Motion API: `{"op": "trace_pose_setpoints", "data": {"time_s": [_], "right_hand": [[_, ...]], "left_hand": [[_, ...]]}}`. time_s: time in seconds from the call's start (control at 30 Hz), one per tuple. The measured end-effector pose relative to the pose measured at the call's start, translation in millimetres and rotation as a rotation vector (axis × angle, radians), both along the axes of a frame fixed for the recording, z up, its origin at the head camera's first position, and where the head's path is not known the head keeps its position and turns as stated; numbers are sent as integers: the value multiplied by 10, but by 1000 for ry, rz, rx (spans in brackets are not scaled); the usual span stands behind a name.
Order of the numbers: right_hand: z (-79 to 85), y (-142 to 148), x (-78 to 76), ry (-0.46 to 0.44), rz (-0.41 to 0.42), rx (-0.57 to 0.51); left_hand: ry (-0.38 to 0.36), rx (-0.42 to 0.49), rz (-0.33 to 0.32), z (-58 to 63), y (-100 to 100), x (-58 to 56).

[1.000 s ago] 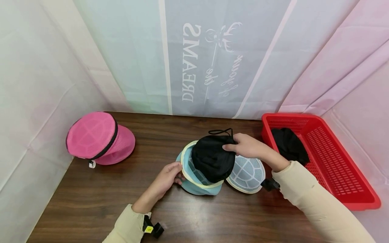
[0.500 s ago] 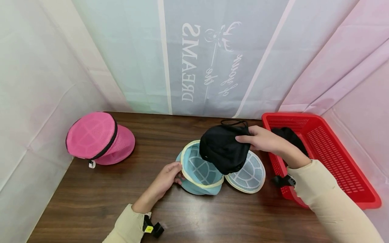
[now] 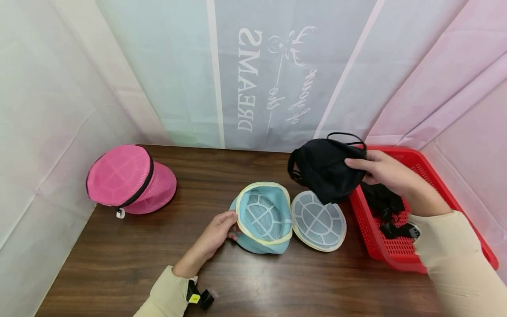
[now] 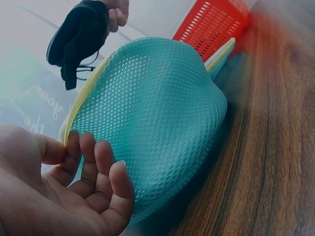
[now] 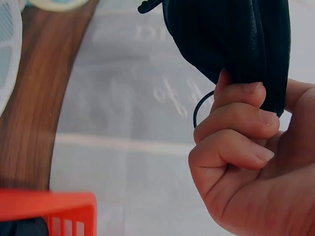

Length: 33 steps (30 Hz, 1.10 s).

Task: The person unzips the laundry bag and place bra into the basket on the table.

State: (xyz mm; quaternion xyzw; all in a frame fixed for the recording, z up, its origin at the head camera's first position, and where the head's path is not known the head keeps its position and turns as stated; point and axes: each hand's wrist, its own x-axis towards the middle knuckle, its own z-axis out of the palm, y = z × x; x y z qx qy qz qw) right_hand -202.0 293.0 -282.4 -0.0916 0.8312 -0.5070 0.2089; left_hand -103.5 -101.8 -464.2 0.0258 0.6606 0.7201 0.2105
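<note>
My left hand (image 3: 217,235) pinches the yellow-trimmed rim of a blue mesh laundry bag (image 3: 261,248) between thumb and forefinger; in the left wrist view the other fingers curl loosely beside the mesh. The bag stands with its mouth up, and its round lid (image 3: 318,222) lies folded open on its right. A folded black bra (image 3: 326,169) with thin straps is gripped by my right hand (image 3: 390,171), above the lid and left of the red basket. In the right wrist view, the fingers (image 5: 231,120) curl at the lower end of the black bra (image 5: 226,39).
The red plastic basket (image 3: 471,237) at the right has more black fabric (image 3: 382,198) inside. A pink mesh laundry bag (image 3: 130,180) stands at the left. Behind the wooden table (image 3: 198,176) hangs a printed curtain (image 3: 178,75).
My right hand has lifted the bra from over the blue bag's mouth and carried it right and farther back. The bag's mesh bottom is now in full view. My left hand stays on the rim.
</note>
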Motion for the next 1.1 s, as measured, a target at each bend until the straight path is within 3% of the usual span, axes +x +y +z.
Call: {"op": "trace_pose_setpoints", "data": {"time_s": [0.17,0.37,0.53,0.73,0.9,1.1], "right_hand": [[5,331,-54,9,-4,-161],[-67,764,-146,-66,-56,-322],[-189,1094,-203,-132,-102,-388],[-400,1452,-230,-196,-98,-466],[-583,1737,-223,-262,-151,-496],[-778,1953,-184,-333,-264,-395]], "left_hand": [[2,2,-3,2,2,0],[0,0,-8,-4,7,-5],[-6,-6,-6,-6,11,0],[-2,-7,-9,-5,14,15],[3,-5,-15,1,11,20],[5,-11,-16,-7,17,21]]}}
